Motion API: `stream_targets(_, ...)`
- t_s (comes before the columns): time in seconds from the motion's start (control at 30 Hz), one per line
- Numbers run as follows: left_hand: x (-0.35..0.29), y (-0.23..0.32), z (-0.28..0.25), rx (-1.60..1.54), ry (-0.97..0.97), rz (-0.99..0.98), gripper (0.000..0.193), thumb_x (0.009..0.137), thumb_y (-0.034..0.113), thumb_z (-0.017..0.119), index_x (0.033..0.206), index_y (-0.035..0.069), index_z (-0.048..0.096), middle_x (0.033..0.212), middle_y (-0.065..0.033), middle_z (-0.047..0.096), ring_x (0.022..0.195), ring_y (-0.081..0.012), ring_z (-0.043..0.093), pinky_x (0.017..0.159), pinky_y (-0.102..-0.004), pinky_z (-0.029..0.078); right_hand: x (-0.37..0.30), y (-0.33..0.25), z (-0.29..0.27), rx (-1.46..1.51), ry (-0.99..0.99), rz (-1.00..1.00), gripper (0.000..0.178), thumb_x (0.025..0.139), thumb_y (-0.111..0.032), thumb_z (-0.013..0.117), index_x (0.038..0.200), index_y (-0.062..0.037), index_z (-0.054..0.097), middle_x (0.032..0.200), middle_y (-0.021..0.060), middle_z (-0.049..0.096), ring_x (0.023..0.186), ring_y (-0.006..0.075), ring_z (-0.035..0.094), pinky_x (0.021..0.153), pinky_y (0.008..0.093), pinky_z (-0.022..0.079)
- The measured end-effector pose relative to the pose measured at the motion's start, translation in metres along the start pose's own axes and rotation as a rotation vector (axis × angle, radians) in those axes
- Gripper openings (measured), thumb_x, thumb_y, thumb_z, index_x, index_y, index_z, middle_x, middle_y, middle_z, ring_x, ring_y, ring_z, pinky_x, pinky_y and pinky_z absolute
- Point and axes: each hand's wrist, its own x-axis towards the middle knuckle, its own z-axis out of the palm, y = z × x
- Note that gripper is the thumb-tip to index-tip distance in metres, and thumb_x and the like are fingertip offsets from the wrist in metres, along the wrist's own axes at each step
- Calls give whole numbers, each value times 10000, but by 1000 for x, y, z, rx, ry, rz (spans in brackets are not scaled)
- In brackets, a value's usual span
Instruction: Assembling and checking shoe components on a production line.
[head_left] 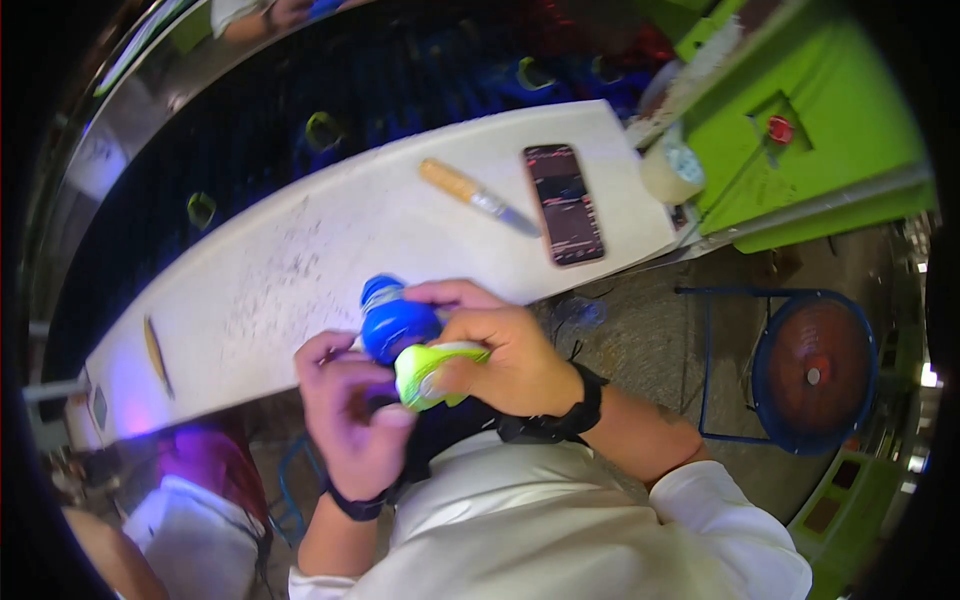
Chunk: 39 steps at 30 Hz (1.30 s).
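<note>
Just past the near edge of the white tabletop, my two hands meet in front of my body. My left hand [350, 405] curls its fingers against the left side of a glossy blue rounded piece [398, 328] with a ribbed, narrower end pointing away from me. In my right hand [510, 355], a bright yellow-green piece [430, 375] with a pale edge is pinched under the thumb. The right index finger reaches over to the blue piece. The yellow-green piece sits close against the blue one; whether they are joined I cannot tell.
On the white tabletop [290, 250] lie a tan-handled blade-like tool [470, 195], a phone [565, 205] and a slim tool [157, 355]. Behind runs a dark surface carrying yellow-green rings [322, 130]. A tape roll [673, 172], green machine panel [800, 130] and round blue-rimmed object [815, 375] stand right. Another person [200, 530] sits lower left.
</note>
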Motion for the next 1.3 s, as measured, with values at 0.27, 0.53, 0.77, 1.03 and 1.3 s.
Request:
stream_targets(0.27,-13,-15,7,-9,-82,142,312,801,191,847,972,36,638,1356,-201,491,867,-190,580,824,-331,487,-20,11,11,39,94,-19,392,806,-299,874,899,-41,594,1293,189,572,917,97,575,727,255,473)
stream_targets(0.53,-22,-19,-10,55,-166,224,316,788,107,859,942,3,603,1245,-248,597,869,-217,677,738,-301,574,-31,10,15,-206,39,-147,354,777,-212,882,885,-47,588,1246,208,627,1189,355,640,885,386,536)
stream_targets(0.77,-30,-15,-19,76,-216,175,336,776,134,878,914,24,592,1225,-248,623,880,-226,689,749,-306,575,-37,8,14,-259,-77,-137,347,796,-180,871,888,-38,568,1273,208,596,1281,400,578,1062,496,471)
stream_targets(1.03,-32,-11,-18,148,-214,162,359,752,143,900,875,41,578,1186,-224,663,874,-224,684,728,-298,582,-37,8,15,-261,-68,-156,334,804,-177,863,874,-47,564,1227,213,633,1240,398,613,1043,502,501)
stream_targets(1.3,-15,-13,-9,120,-160,242,329,735,97,886,809,43,570,1165,-209,670,796,-222,708,626,-304,586,-36,10,10,-203,-33,-138,321,759,-134,875,935,-20,631,1273,216,649,1115,323,689,918,382,570)
